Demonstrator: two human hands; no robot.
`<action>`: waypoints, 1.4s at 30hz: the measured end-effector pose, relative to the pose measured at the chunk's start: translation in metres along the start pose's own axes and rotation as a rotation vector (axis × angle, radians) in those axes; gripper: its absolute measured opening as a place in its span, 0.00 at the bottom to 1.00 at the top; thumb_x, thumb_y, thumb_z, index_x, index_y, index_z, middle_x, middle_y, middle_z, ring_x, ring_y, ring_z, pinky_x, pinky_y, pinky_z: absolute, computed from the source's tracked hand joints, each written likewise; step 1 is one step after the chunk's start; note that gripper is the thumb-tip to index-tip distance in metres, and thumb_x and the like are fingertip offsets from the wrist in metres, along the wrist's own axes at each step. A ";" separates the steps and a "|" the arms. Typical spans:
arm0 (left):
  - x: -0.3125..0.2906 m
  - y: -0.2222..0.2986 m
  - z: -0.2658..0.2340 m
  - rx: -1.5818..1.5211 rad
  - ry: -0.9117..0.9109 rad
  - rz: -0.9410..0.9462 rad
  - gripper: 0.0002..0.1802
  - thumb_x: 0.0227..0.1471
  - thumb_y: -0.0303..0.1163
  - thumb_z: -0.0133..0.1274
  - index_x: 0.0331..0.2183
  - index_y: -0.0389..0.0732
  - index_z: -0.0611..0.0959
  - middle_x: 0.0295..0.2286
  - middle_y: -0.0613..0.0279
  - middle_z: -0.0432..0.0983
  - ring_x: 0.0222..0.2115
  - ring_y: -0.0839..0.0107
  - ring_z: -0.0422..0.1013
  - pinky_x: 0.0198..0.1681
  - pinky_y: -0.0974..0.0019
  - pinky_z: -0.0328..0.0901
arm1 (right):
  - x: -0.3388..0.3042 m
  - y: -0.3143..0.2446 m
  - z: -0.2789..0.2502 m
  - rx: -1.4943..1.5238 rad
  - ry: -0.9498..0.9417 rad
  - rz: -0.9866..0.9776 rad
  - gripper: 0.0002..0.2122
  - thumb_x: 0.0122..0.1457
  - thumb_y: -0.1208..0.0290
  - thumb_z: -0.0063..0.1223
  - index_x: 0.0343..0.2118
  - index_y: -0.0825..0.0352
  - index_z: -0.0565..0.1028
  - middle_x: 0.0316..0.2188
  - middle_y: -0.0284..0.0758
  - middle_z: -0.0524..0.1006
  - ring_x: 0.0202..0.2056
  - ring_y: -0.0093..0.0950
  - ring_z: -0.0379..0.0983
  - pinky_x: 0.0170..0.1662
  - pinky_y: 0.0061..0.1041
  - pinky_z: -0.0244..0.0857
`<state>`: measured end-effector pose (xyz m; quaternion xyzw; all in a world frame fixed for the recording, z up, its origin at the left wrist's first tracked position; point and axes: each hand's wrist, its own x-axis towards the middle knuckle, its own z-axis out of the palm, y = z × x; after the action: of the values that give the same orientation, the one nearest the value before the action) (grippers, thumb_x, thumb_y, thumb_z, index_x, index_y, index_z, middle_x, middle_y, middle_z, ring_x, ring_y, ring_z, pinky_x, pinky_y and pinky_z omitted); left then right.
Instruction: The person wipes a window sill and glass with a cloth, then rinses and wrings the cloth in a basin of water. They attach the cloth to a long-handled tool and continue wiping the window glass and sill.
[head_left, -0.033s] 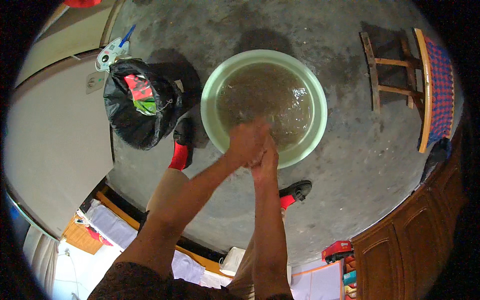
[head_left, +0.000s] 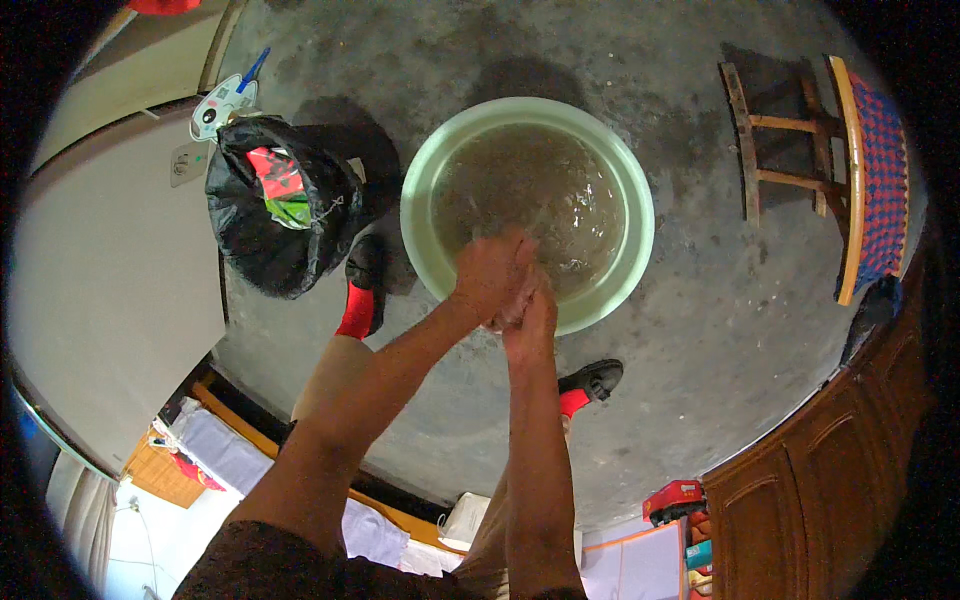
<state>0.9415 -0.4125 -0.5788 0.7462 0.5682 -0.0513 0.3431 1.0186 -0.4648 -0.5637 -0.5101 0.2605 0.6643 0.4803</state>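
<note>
A round pale green basin (head_left: pixel 640 220) stands on the grey floor, holding murky brownish water (head_left: pixel 520 180) with ripples and glints. Over its near rim my two hands are pressed together. My left hand (head_left: pixel 488 275) is closed, its fingers bent toward the right. Just beside and below it, my right hand (head_left: pixel 538 310) is closed too. Squeezed between them is a small pale pinkish wet bundle (head_left: pixel 512 308), which looks like cloth; most of it is hidden by my fingers.
A black bag-lined bin (head_left: pixel 245 230) with red and green wrappers stands left of the basin. My feet in black shoes (head_left: pixel 597 380) flank it. At the right is a wooden stool (head_left: pixel 850 180) with a woven seat; brown cabinet doors (head_left: pixel 760 500) are at lower right.
My hands stay in nearly the same place and look less blurred. More of the pale bundle shows between them, and the ripples on the water have shifted.
</note>
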 end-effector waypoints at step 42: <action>-0.084 0.036 -0.015 -0.339 -0.026 0.228 0.21 0.54 0.38 0.52 0.48 0.39 0.74 0.47 0.44 0.71 0.45 0.47 0.70 0.47 0.53 0.68 | 0.041 0.016 -0.048 0.121 -0.216 -0.089 0.26 0.62 0.39 0.37 0.55 0.53 0.67 0.47 0.31 0.73 0.46 0.29 0.70 0.43 0.33 0.68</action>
<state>0.9395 -0.4769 -0.5118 0.7363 0.4761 0.0745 0.4750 1.0236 -0.4959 -0.6200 -0.4170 0.2239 0.6763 0.5645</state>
